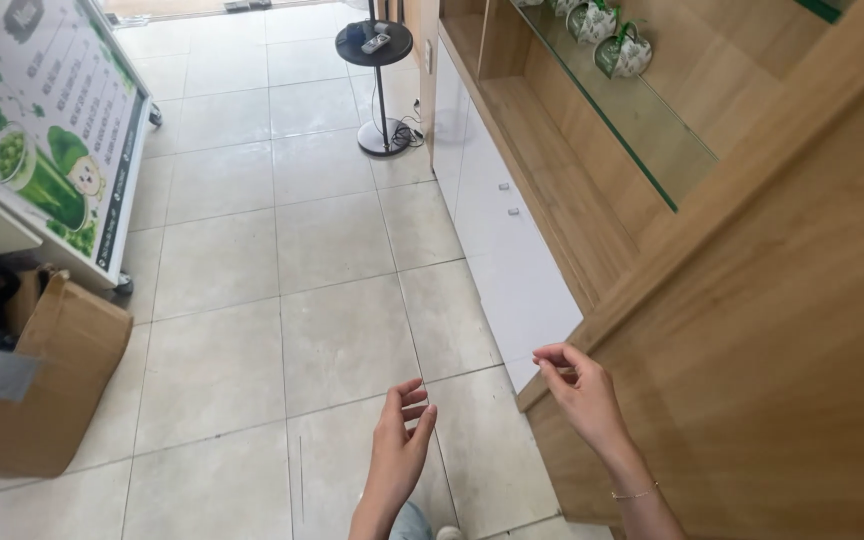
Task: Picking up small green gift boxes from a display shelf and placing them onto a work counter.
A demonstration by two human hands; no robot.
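My left hand (400, 440) hangs over the tiled floor (282, 250) with its fingers spread and nothing in it. My right hand (580, 392) is raised next to the corner of a wooden cabinet (752, 380), fingers curled inward with the fingertips close together. I cannot see anything held in it. A thin bracelet circles the right wrist.
White lower cabinet doors (512, 250) and wooden shelves with a glass shelf (632, 120) line the right side, holding green-and-white pouches (622, 52). A small round black stand table (374, 45) is far ahead. A green illustrated sign board (52, 130) and a cardboard box (47, 390) are left.
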